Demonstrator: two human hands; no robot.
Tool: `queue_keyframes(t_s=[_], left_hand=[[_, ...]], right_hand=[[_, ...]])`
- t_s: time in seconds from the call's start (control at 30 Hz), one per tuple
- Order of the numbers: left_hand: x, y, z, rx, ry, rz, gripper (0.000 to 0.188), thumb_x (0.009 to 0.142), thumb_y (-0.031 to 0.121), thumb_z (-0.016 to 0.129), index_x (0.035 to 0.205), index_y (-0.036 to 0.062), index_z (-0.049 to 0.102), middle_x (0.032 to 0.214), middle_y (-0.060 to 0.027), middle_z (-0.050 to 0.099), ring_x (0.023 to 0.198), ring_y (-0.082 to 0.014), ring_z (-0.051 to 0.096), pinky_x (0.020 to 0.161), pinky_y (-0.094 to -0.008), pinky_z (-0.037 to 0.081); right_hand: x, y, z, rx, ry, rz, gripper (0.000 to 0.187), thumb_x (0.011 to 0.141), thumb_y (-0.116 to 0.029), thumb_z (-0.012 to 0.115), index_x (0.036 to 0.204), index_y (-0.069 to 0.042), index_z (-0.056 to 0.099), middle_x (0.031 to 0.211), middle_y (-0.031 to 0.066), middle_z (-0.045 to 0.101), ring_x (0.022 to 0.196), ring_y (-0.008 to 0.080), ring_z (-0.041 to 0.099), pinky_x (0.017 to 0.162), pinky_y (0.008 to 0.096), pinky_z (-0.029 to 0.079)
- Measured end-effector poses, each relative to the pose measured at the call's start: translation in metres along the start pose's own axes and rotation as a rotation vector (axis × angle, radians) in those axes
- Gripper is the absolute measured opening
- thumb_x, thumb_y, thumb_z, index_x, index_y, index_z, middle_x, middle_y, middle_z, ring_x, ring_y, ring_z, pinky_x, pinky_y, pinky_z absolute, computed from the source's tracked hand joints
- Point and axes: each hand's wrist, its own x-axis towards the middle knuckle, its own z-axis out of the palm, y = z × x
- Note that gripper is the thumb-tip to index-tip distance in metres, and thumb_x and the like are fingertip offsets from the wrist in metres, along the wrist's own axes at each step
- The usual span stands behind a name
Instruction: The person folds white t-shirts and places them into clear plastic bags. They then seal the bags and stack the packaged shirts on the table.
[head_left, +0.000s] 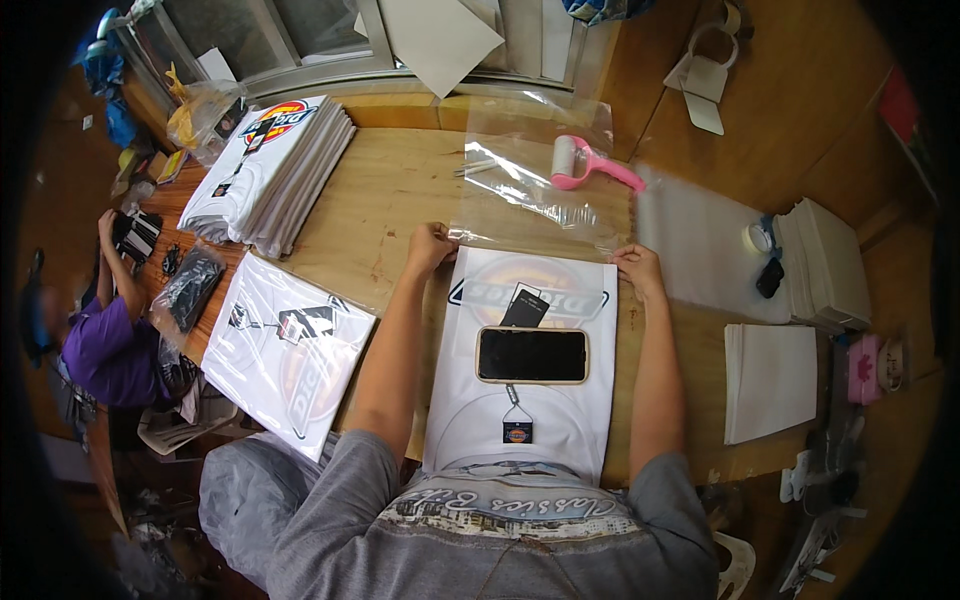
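Left hand (430,248) pinches the near-left corner of the clear bag (515,205); folded white shirt (465,420) lies just nearer, phone (532,356) on top; right hand (638,272) pinches at the shirt's far-right corner, film or cloth unclear. Judged best: corners level, film taut, phone undisturbed. Surface and room, left to right: co-worker in purple (112,350), shirt stack (275,175), wooden tabletop (390,180), pink-handled roller (598,167), white sheets (770,385).
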Motion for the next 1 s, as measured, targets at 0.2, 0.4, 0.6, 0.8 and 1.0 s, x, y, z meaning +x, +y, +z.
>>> queue_keyframes(t_s=[0.2,0.4,0.6,0.8,1.0], left_hand=[[-0.019,0.003,-0.009,0.127,-0.162,0.0,0.013,0.068,-0.007,0.055,0.064,0.0021,0.046,0.06,-0.004,0.05,0.05,-0.0097,0.048,0.042,-0.0204,0.04],[-0.072,-0.01,-0.024,0.112,-0.315,0.035,0.01,0.072,-0.002,0.054,0.068,0.0032,0.047,0.064,0.0008,0.049,0.058,-0.0066,0.046,0.051,-0.0188,0.038],[-0.11,0.002,-0.037,-0.035,-0.388,-0.109,0.013,0.073,0.001,0.058,0.084,0.003,0.053,0.087,-0.0012,0.053,0.079,-0.0095,0.049,0.07,-0.0215,0.042],[-0.107,-0.008,-0.029,0.008,-0.318,0.013,0.015,0.071,-0.001,0.06,0.084,0.0007,0.052,0.081,-0.0011,0.054,0.072,-0.007,0.05,0.064,-0.0196,0.042],[-0.108,-0.019,-0.025,0.019,-0.218,0.075,0.011,0.072,0.003,0.06,0.08,0.0017,0.054,0.075,0.0001,0.054,0.068,-0.006,0.048,0.063,-0.0185,0.04]], right_hand=[[-0.018,0.009,0.001,0.046,0.044,-0.075,0.011,0.07,0.007,0.05,0.069,-0.004,0.047,0.064,0.0026,0.054,0.057,0.009,0.052,0.051,0.0205,0.044],[-0.086,0.024,-0.002,-0.323,0.127,-0.129,0.009,0.068,0.006,0.049,0.071,-0.003,0.048,0.06,0.0061,0.053,0.056,0.0137,0.054,0.048,0.0261,0.042],[-0.173,-0.03,0.079,-0.768,-0.29,-0.639,0.06,0.056,-0.009,0.069,0.11,-0.013,0.044,0.11,0.0143,0.043,0.105,0.0286,0.04,0.086,0.0396,0.032],[-0.172,-0.029,0.095,-0.99,-0.475,-0.649,0.07,0.052,-0.017,0.07,0.116,-0.02,0.041,0.114,0.0172,0.036,0.108,0.0322,0.034,0.09,0.0413,0.024],[-0.201,-0.011,0.009,-0.829,0.107,-0.34,0.063,0.051,-0.023,0.069,0.108,-0.02,0.044,0.103,0.0138,0.042,0.1,0.0312,0.039,0.082,0.0439,0.033]])
